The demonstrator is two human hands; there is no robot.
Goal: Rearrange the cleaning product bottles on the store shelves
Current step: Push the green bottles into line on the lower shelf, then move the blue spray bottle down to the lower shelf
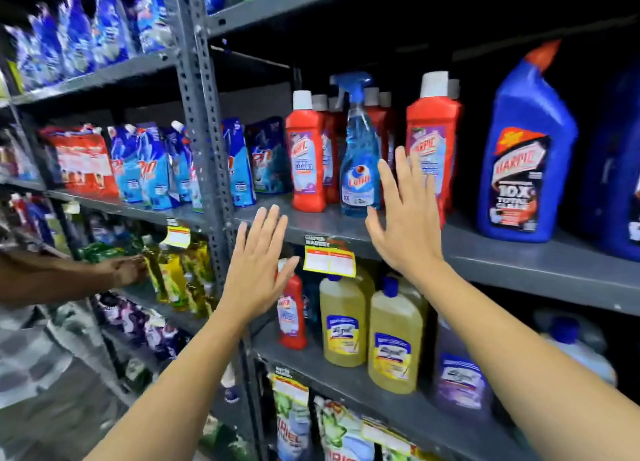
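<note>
On the grey middle shelf (519, 252) stand red bottles with white caps (307, 155), a blue spray bottle (358, 162), another red bottle (433, 142) and a large blue bottle with a red cap (526, 155). My right hand (405, 214) is raised flat with fingers apart, just in front of the spray bottle and the right red bottle, holding nothing. My left hand (258, 263) is also flat and empty, lower, in front of the shelf's front edge. Below stand a small red bottle (292, 315) and two yellow bottles with blue caps (343, 322).
A grey perforated upright post (204, 114) divides the shelving. Blue pouches (152, 169) and red packs (83, 162) fill the left bay. Another person's hand (124, 270) touches yellow-green bottles (173, 277) at lower left. A yellow price tag (329, 261) hangs from the shelf edge.
</note>
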